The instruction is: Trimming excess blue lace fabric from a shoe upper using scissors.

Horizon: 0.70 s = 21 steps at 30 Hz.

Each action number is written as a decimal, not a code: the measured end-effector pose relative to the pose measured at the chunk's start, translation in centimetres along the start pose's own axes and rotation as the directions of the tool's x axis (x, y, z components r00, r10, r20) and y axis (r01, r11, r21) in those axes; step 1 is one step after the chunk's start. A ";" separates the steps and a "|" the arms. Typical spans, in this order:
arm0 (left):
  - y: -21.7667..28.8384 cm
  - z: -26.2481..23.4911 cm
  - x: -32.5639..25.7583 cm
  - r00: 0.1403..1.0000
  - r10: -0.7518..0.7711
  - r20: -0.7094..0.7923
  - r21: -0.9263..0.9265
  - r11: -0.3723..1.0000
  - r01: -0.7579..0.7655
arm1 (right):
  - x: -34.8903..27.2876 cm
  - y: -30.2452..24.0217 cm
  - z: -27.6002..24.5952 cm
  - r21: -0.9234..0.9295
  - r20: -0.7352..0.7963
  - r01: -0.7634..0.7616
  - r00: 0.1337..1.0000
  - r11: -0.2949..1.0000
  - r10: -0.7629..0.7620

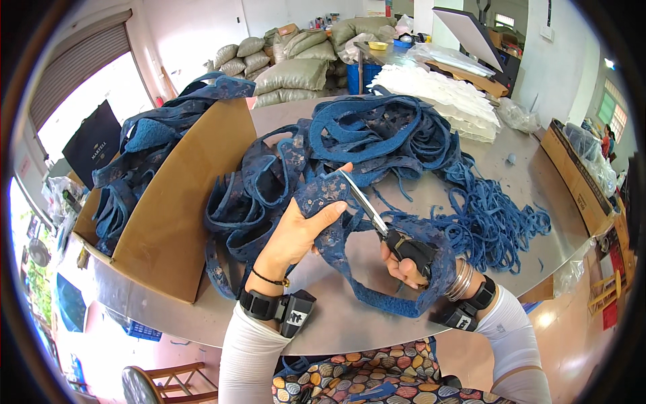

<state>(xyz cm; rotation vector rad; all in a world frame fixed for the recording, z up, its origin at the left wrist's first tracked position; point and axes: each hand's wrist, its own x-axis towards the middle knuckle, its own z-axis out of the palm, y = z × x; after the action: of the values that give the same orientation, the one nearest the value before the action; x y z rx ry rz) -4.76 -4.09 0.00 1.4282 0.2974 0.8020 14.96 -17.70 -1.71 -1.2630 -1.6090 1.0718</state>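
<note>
My left hand (303, 225) grips a blue patterned fabric strip (323, 194) between thumb and fingers, holding it up above the metal table. In my right hand (402, 264) is a pair of scissors (377, 219) with black handles, its blades pointing up and left along the strip's edge near my left fingertips. The strip loops down between my hands and drapes over my right wrist. Behind them lies a heap of coiled blue fabric strips (377, 128). Thin blue offcuts (488, 219) form a tangled pile to the right.
A cardboard box (195, 202) with more blue strips stands at the left on the metal table (323, 330). White sheets (437, 94) are stacked at the back. Another cardboard box (572, 175) sits at the right edge. Full sacks (293, 75) are piled beyond, and a wooden chair (178, 384) is at lower left.
</note>
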 end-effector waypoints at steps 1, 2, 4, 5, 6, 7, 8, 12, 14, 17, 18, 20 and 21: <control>0.1 -0.3 -0.1 1.000 -0.019 0.004 0.000 1.000 0.019 | -0.1 0.0 0.0 0.007 0.002 -0.037 0.999 0.999 0.037; 0.3 -0.2 -0.1 1.000 -0.019 0.005 -0.012 1.000 0.019 | -0.1 0.0 0.0 0.041 0.005 -0.050 0.999 0.998 0.049; 0.6 0.0 -0.1 1.000 -0.001 0.004 -0.049 0.999 0.001 | 0.1 0.3 0.1 0.138 0.012 -0.050 0.999 0.989 0.049; 0.6 0.2 0.0 1.000 0.017 0.002 -0.075 0.997 -0.016 | 0.2 0.5 0.2 0.201 0.014 -0.040 0.999 0.979 0.038; 0.7 0.2 0.0 1.000 -0.010 0.015 -0.085 0.996 0.011 | 0.1 0.3 0.2 0.184 0.000 -0.035 0.999 0.982 0.036; 0.8 0.0 -0.1 0.999 -0.037 0.027 -0.095 0.995 0.039 | 0.0 -0.1 0.2 0.167 -0.015 -0.030 0.999 0.985 0.033; 1.0 -0.2 -0.2 0.997 -0.062 0.036 -0.101 0.993 0.066 | 0.1 -0.2 0.1 0.127 -0.004 -0.033 0.999 0.991 0.034; 0.6 -1.2 -0.4 0.991 -0.115 0.069 -0.051 0.992 0.118 | 0.1 0.0 -0.5 0.019 0.075 -0.053 0.996 0.998 0.052; 0.6 -1.1 -0.3 0.995 -0.082 0.061 0.020 0.996 0.081 | 0.1 0.5 -0.3 0.094 0.074 -0.032 0.997 0.995 0.026; 1.2 -0.9 -0.4 0.990 -0.129 0.059 -0.034 0.991 0.131 | 0.2 0.7 -0.2 0.005 -0.001 0.038 0.999 0.999 -0.038; 0.8 -1.1 -0.3 0.988 -0.139 0.064 -0.072 0.987 0.143 | 0.2 0.6 -0.2 -0.051 -0.029 0.061 0.998 0.997 -0.063; -0.1 -1.5 0.1 0.984 -0.156 0.080 -0.149 0.975 0.167 | 0.4 0.2 -0.4 -0.136 -0.065 0.069 0.995 0.988 -0.079; -0.3 -1.1 0.2 0.987 -0.161 -0.003 -0.175 0.972 0.158 | 0.4 0.1 -0.4 -0.157 -0.077 0.055 0.995 0.986 -0.067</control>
<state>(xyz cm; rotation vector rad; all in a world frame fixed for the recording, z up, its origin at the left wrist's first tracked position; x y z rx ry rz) -5.19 -3.11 -0.45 1.2179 0.3423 0.6918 15.32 -17.22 -1.63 -1.3321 -1.6835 0.8600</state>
